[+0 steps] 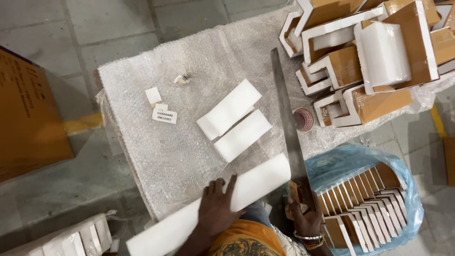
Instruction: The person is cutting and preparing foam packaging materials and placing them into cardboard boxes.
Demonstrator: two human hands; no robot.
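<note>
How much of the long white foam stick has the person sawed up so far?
Two cut white foam blocks already lie on the bubble-wrapped table. Right now the left hand presses down the long white foam strip while the right hand holds the long metal saw at its end. Most of that strip is uncut.

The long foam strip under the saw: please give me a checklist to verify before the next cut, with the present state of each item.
1. Left hand presses on the long foam strip: ok.
2. Right hand grips the saw handle: ok.
3. Blade lies at the strip's right end: ok.
4. Left fingers apart from the blade: ok.
5. Two cut foam blocks clear of the blade: ok.
6. Tape roll touching the blade: cannot tell.
</note>
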